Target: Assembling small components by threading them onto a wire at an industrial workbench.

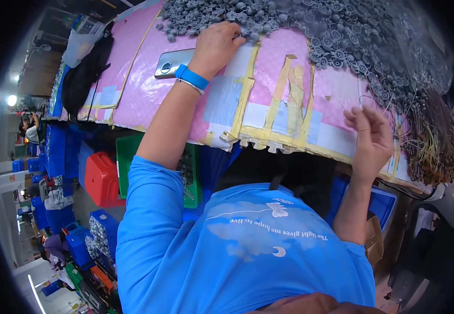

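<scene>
My left hand (217, 44), with a blue wristband (191, 77) on its wrist, reaches across the pink padded table (143, 89) to the edge of a big heap of small grey round parts (316, 26). Its fingers curl into the heap, and what they hold is hidden. My right hand (372, 138) hovers over the table's near right edge, thumb and fingers pinched on a thin wire (365, 99) that loops upward. A bundle of yellowish wires with dark ends (436, 146) lies just right of that hand.
A silver phone (172, 63) lies beside my left wrist. Yellow tape strips (289, 94) cross the pink cover. A black bag (83, 76) sits at the table's far left. Below the table stand a green crate (127, 152), a red container (101, 180) and blue crates (59, 152). People work far left.
</scene>
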`<state>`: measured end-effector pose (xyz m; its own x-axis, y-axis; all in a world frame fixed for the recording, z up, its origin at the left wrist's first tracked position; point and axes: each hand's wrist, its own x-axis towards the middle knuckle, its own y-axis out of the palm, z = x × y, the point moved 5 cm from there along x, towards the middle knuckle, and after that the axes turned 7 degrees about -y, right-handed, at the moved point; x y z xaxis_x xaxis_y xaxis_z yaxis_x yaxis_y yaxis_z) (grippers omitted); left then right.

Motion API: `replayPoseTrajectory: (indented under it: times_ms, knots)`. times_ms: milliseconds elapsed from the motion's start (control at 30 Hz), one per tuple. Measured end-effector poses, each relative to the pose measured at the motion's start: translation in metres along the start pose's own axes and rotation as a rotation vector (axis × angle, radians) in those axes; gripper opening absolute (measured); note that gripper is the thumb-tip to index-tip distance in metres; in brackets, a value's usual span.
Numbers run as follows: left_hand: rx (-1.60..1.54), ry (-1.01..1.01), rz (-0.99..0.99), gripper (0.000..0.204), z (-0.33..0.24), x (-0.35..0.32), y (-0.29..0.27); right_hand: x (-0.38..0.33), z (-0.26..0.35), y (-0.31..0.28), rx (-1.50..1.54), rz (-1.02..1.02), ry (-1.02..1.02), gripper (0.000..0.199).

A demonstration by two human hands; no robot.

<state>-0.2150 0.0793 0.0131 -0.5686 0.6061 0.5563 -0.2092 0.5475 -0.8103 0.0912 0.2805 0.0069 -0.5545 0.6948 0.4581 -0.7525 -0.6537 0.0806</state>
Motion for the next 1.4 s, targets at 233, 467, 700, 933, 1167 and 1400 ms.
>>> replayPoseTrajectory:
  times_ms: [233,467,700,933,1167,1400]
  knots:
    - [-0.748,-0.634,0.176,0.028,-0.024,-0.032,-0.017,-0.047,-0.004,-0.017,0.311,-0.028,0.383,0.029]
    - [-1.454,-0.66,0.272,0.032,-0.073,-0.08,-0.031,-0.07,0.005,0.006,0.527,0.187,0.487,0.015]
    - [-1.817,-0.776,0.492,0.036,-0.141,-0.144,-0.043,-0.074,0.017,0.02,0.478,0.164,0.437,0.013]
    - [-2.224,-1.055,0.521,0.041,-0.196,-0.181,-0.019,-0.088,0.021,0.037,0.35,-0.009,0.192,0.012]
    - [-0.788,-0.059,0.778,0.039,-0.181,-0.266,0.047,-0.086,0.015,-0.022,0.211,-0.08,0.099,0.014]
    - [-0.403,0.349,0.921,0.028,-0.191,-0.271,0.065,-0.096,0.015,-0.027,0.271,-0.063,0.12,0.016]
